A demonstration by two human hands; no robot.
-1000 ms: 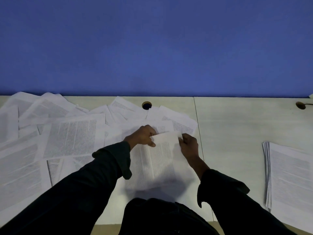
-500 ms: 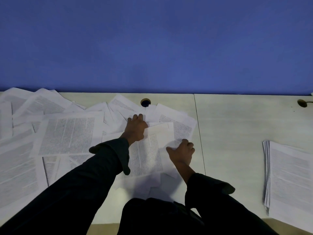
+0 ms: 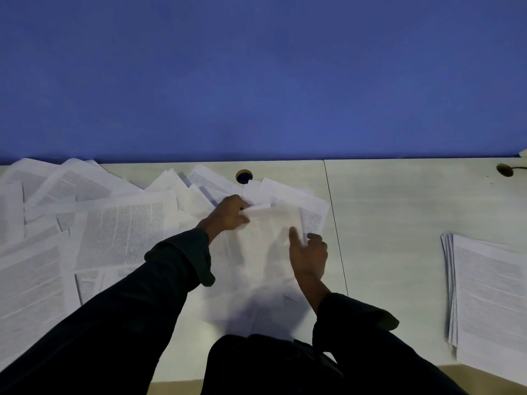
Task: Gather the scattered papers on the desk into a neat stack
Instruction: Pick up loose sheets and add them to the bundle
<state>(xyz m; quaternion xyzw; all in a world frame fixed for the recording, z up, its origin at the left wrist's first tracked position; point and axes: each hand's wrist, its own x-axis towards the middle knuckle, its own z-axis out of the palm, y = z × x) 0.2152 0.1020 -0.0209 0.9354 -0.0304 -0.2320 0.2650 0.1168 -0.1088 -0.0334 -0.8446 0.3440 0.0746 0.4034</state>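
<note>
Left hand [image 3: 230,213] pinching top edge of blurred sheet [image 3: 265,252] at frame centre, right hand [image 3: 309,256] gripping its right side w/ thumb on top, scattered papers [image 3: 85,223] lying left, neat stack [image 3: 490,295] sitting far right on desk [image 3: 393,218]

Both hands, left hand [image 3: 231,213] and right hand [image 3: 309,256], hold a blurred sheet [image 3: 271,223].

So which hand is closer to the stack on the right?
Right. The right hand is at mid-desk, well left of the stack; the left hand is farther left.
</note>
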